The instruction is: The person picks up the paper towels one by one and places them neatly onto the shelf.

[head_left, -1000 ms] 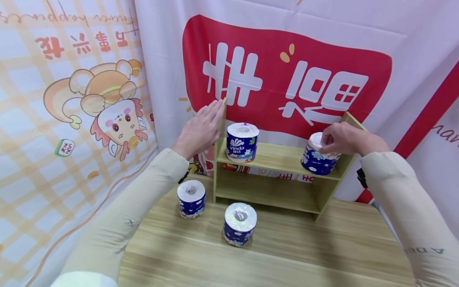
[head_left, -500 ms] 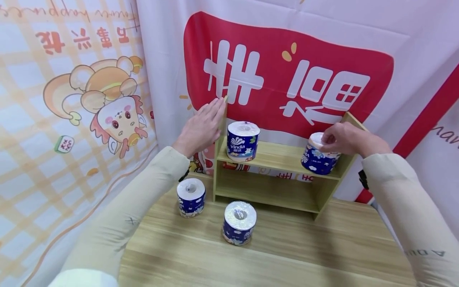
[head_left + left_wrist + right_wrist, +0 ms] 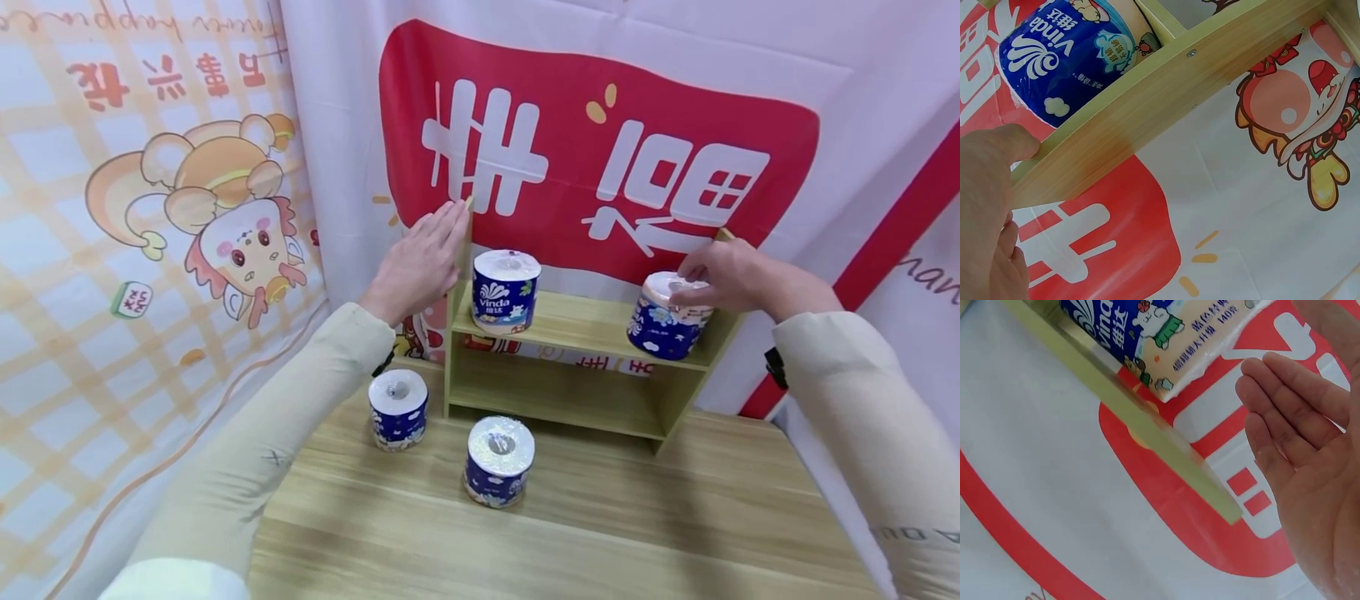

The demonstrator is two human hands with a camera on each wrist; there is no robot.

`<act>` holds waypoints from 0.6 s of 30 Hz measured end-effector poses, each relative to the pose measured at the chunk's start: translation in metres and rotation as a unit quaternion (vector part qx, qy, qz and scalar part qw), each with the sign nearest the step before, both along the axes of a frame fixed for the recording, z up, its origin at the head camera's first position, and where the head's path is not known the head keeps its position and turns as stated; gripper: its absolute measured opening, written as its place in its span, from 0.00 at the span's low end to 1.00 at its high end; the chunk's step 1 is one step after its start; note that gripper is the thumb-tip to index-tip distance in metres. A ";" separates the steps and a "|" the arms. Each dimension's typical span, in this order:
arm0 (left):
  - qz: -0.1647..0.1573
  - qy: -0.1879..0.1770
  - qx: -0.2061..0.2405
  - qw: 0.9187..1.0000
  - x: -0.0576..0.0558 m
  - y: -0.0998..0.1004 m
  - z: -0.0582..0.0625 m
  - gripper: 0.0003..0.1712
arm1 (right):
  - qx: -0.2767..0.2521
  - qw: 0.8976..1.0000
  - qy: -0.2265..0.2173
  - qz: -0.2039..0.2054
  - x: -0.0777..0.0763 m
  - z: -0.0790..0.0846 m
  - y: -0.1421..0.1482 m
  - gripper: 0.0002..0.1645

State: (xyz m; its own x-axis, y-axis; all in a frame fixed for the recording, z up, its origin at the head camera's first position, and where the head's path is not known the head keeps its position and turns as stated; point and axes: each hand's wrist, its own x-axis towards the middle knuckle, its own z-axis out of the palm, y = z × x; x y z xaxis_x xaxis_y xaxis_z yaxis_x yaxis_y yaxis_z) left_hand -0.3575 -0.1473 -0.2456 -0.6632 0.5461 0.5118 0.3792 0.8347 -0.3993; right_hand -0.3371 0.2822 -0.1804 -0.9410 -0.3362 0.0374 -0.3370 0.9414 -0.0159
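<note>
My left hand [image 3: 418, 265] grips the upper end of the left side panel of a small wooden shelf [image 3: 581, 321]; the thumb shows on the panel's inner face in the left wrist view. Beside it on the top board stands a blue-and-white Vinda toilet paper roll [image 3: 505, 293]. A second toilet paper roll [image 3: 663, 329] stands upright at the right end of that board. My right hand [image 3: 731, 275] hovers at its top, thumb and fingers parted. In the right wrist view, the right hand's fingers [image 3: 1291, 415] are loosely extended, apart from the roll [image 3: 1166, 337].
Two more toilet paper rolls stand on the wooden table: one roll [image 3: 398, 410] left of the shelf, another roll [image 3: 498, 462] in front of it. A printed cloth [image 3: 345, 100] hangs close behind the shelf. An orange cord [image 3: 187, 454] runs along the left wall.
My right hand has loosened from the top of the right roll, its fingers spreading and shifting slightly up and right. The left hand stays at the side panel.
</note>
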 end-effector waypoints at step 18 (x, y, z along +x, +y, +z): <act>-0.002 -0.002 0.000 1.000 0.001 0.001 0.001 0.51 | 0.020 0.998 0.027 -0.047 0.028 0.028 0.027 0.58</act>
